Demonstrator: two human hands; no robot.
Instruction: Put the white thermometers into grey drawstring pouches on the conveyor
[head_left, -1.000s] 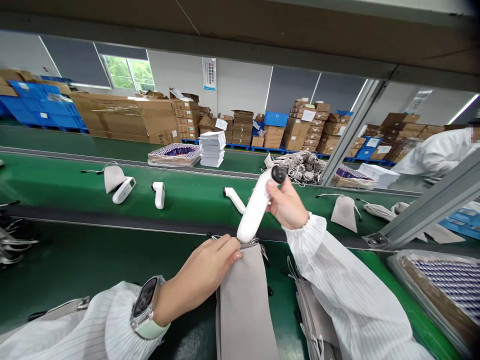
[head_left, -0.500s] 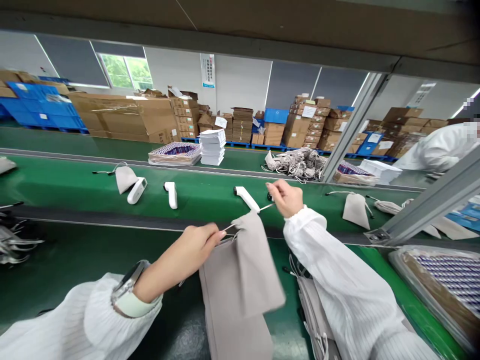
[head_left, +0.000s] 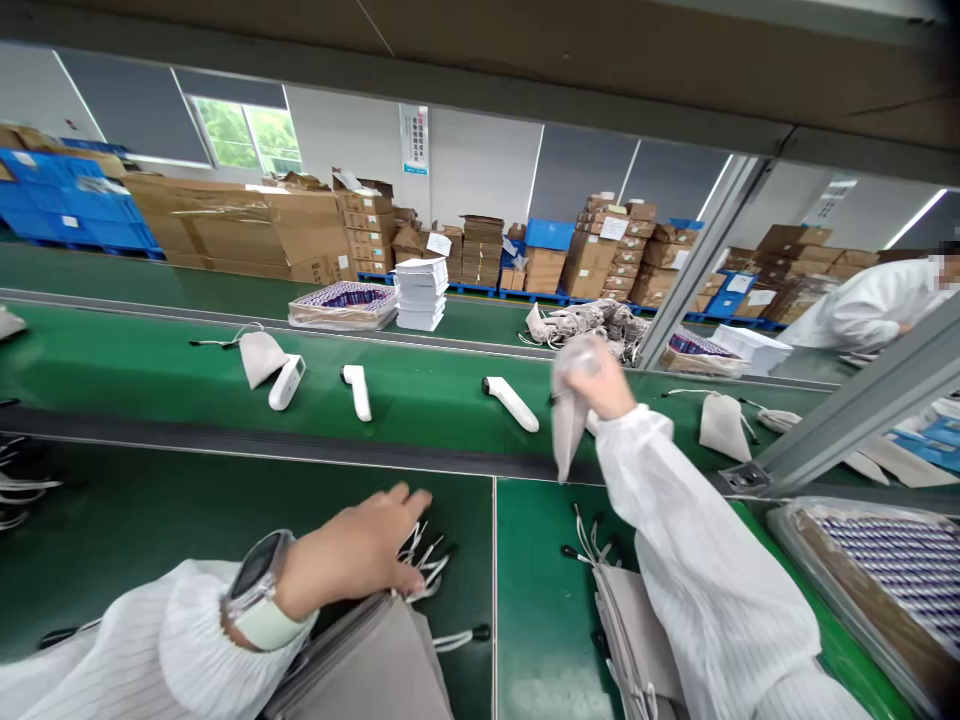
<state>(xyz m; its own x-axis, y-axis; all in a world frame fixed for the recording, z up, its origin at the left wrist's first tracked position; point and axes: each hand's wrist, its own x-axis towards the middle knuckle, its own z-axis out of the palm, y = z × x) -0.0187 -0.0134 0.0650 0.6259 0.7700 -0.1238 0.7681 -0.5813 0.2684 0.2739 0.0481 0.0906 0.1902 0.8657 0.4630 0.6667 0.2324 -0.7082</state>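
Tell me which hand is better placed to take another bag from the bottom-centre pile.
The left hand, I'd judge: it is open, by the pile and its cords. The right hand is farther off, above the belt, gripping a grey bag.

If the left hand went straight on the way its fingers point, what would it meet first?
Probably the dark strip edging the green belt, then a white device roughly beyond; with depth unclear, the left hand might pass over the strip.

Factory, green conveyor belt [head_left: 420,400], stacked cartons [head_left: 367,228]
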